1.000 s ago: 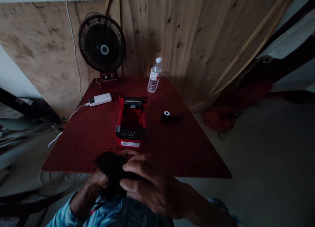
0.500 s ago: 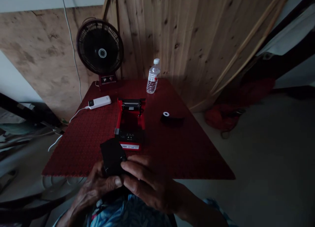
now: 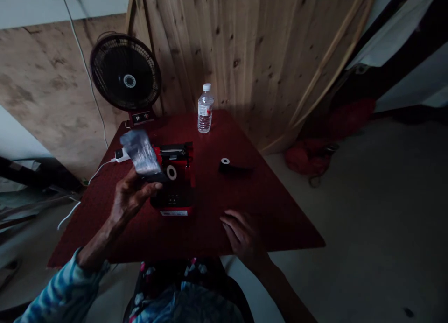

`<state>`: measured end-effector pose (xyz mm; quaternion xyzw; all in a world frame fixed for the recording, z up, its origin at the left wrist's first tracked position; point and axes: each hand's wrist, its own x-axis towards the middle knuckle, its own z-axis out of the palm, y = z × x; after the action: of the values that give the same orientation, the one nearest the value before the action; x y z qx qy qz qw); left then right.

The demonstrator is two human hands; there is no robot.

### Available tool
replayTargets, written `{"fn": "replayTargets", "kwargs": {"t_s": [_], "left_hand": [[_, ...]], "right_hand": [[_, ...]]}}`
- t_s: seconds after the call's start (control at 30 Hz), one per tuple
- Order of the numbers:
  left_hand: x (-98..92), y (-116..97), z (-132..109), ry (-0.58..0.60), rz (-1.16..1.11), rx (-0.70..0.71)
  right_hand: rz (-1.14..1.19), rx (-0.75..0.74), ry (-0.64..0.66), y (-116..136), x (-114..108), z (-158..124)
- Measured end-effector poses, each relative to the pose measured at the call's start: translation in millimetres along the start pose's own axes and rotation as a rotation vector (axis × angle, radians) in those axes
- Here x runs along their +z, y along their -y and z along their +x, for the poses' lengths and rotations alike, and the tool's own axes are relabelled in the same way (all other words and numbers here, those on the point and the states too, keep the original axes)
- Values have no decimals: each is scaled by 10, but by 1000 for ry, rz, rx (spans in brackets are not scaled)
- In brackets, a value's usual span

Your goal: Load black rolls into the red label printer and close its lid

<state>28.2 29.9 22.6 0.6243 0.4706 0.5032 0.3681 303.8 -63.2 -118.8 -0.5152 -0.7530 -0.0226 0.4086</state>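
My left hand (image 3: pixel 135 194) holds up a roll of glossy dark film (image 3: pixel 142 152), its white ring-shaped core (image 3: pixel 171 172) facing right and a shiny length of film standing up to the left. The fingers are closed round its lower side. Behind and below it, a red and black printer (image 3: pixel 173 197) stands on the table with its top open, partly hidden by the film. My right hand (image 3: pixel 243 234) is over the table's front edge to the right of the printer, fingers loosely bent and partly apart, with nothing visible in them.
A second black roll (image 3: pixel 225 162) with a white core and loose tail lies on the red tabletop (image 3: pixel 280 220). A water bottle (image 3: pixel 205 110) and a fan (image 3: pixel 126 78) stand at the back. A white power bank (image 3: pixel 122 155) with a cable sits at left, partly covered.
Both hands were together on the dark roll near my lap. Now the left hand has raised it forward over the printer, and the right hand has let go and moved right.
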Motion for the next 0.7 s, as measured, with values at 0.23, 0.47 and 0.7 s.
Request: {"fn": "replayTargets", "kwargs": {"t_s": [0.23,0.47,0.7], "left_hand": [[166,397,503,261,449,52],[134,437,595,304,566,93],[120,483,699,465,986,246]], "right_hand": [[-6,26,5,3,39,-15],[5,22,6,0,33,-10],[-3,13,10,12,6,11]]}}
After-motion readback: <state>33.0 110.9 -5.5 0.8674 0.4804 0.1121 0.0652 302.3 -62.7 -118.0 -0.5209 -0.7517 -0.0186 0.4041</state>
